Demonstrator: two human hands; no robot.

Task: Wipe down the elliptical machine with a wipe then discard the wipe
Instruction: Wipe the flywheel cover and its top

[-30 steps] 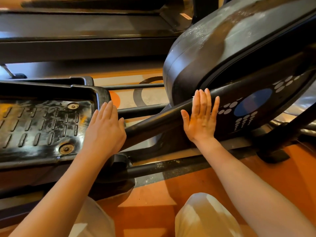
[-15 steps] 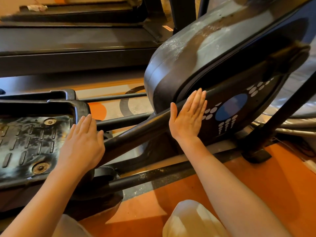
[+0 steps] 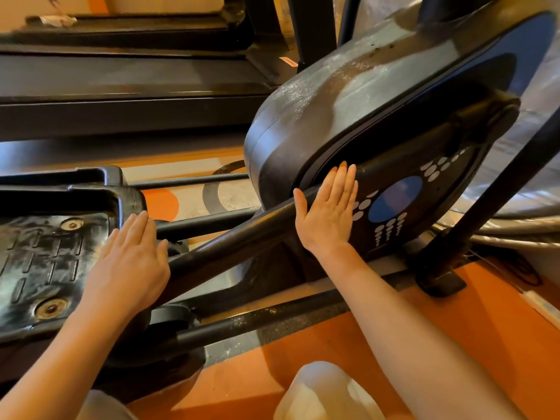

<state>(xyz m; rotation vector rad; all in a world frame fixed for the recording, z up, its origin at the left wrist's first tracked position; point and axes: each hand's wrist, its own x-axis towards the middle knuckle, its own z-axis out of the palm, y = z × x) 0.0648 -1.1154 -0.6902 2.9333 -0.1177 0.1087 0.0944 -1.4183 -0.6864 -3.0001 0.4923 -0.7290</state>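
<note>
Beyond the elliptical machine (image 3: 378, 110) I see a dark treadmill deck (image 3: 127, 77) across the top, orange patterned floor (image 3: 454, 344) below, and my pale knee (image 3: 324, 392) at the bottom edge. My right hand (image 3: 327, 213) lies flat, fingers straight and together, on the sloping crank arm (image 3: 230, 247) where it meets the dusty flywheel housing, while my left hand (image 3: 130, 268) rests flat with straight fingers on the corner of the foot pedal (image 3: 45, 262). I see no wipe under either palm.
</note>
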